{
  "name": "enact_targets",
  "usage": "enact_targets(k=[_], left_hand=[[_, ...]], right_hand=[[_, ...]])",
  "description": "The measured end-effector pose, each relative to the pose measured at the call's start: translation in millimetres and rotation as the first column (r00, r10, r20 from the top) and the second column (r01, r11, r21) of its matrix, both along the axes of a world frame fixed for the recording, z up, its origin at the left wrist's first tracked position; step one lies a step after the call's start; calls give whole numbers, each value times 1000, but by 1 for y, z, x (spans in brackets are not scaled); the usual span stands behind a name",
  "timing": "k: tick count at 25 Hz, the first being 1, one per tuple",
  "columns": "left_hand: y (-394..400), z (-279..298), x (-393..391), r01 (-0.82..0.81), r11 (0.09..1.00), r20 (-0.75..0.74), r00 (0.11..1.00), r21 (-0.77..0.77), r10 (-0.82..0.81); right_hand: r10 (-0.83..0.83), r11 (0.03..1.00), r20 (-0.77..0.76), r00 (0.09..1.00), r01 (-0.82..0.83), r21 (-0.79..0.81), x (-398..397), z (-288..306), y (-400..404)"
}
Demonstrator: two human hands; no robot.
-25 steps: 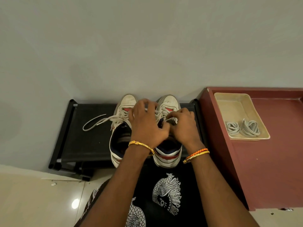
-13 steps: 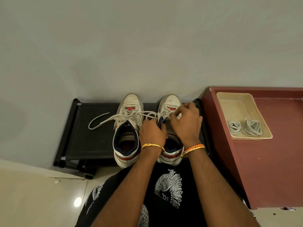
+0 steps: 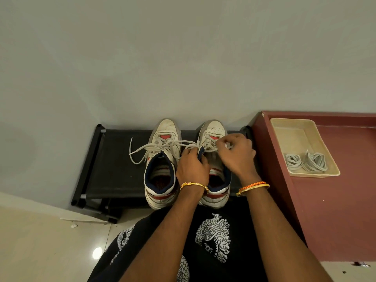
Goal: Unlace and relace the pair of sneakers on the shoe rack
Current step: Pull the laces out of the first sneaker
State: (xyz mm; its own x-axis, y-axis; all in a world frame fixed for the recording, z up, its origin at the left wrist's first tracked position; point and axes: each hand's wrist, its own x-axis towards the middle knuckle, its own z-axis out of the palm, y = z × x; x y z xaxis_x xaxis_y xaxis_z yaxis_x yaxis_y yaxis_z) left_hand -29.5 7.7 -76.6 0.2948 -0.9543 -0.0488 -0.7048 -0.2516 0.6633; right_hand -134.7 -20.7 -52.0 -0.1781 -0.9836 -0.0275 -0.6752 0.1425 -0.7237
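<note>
Both hands have slid to the right since a second ago, off the gap between the shoes and onto the right sneaker [image 3: 213,139]. One lace end now lies pulled across the left sneaker [image 3: 162,157]. Both shoes sit side by side on the black shoe rack [image 3: 114,171], toes at the wall, heels toward the person, so each shoe's long way runs straight away from the body. The left hand [image 3: 192,169] curls round the dark tongue [image 3: 201,152] and a bit of lace. The right hand [image 3: 237,153] pinches the lace [image 3: 207,146] just above the eyelets. The right hand is nearer the toe. I think the next pull should go up and back along the shoe. Spare laces [image 3: 305,164] lie in a tray [image 3: 284,127] on the red table [image 3: 345,200].
</note>
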Motion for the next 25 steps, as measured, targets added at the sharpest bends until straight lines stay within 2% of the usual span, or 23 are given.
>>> enact_targets(k=[1, 2, 4, 7, 9, 10, 12, 13, 14, 16, 18, 19, 20, 21, 22, 23, 24, 25], left_hand=[[0, -1, 0, -4, 1000, -27, 1000, 0, 4], [0, -2, 1, -10, 1000, -49, 999, -2, 10], [-1, -4, 1, -20, 1000, -77, 997, -10, 19], [-1, -4, 1, -19, 1000, -88, 996, -24, 16], [0, -3, 1, -24, 999, -70, 997, -29, 22], [1, -2, 1, -29, 999, -62, 998, -31, 27], [1, -1, 0, -39, 999, -53, 998, -31, 37], [1, 0, 0, -44, 999, -48, 998, -30, 43], [1, 0, -1, -49, 998, -46, 998, -31, 47], [1, -1, -2, -53, 998, -44, 998, -29, 51], [1, -1, -2, -56, 998, -43, 998, -26, 55], [1, 0, -2, -59, 998, -42, 997, -24, 58], [1, 0, -2, -64, 998, -42, 997, -24, 63], [1, 1, -2, -65, 998, -41, 997, -22, 64], [2, 2, -2, -64, 998, -42, 997, -21, 63], [2, 1, -2, -61, 998, -43, 997, -23, 60], [2, 1, -1, -58, 998, -44, 997, -26, 57], [2, 1, -1, -56, 998, -43, 998, -28, 54]], right_hand=[[99, 995, -245, 964, -97, 20, 6, -2, 3], [158, 987, -393, 906, -148, 57, 11, -5, 4], [188, 982, -442, 877, -160, 99, 18, -8, 4], [145, 989, -344, 928, -136, 50, 19, -9, 5], [53, 997, -268, 962, -68, -46, 15, -7, 8], [-22, 994, -184, 983, 1, -110, 8, -6, 8], [-188, 962, 107, 976, 205, -182, -10, 1, 8], [-263, 935, 288, 921, 317, -160, -22, 6, 8], [-319, 904, 476, 820, 414, -106, -33, 9, 9], [-369, 862, 775, 512, 500, 81, -53, 14, 15], [-391, 858, 889, 240, 445, 257, -62, 13, 18], [-395, 861, 904, 164, 409, 302, -61, 13, 19], [-398, 866, 906, 144, 384, 320, -57, 12, 17], [-390, 879, 895, 215, 378, 293, -51, 13, 16], [-365, 903, 837, 409, 373, 212, -42, 12, 14], [-298, 940, 693, 656, 327, 95, -33, 12, 13], [-190, 974, 469, 862, 225, -19, -23, 10, 12], [-70, 992, 221, 973, 91, -84, -12, 6, 11]])
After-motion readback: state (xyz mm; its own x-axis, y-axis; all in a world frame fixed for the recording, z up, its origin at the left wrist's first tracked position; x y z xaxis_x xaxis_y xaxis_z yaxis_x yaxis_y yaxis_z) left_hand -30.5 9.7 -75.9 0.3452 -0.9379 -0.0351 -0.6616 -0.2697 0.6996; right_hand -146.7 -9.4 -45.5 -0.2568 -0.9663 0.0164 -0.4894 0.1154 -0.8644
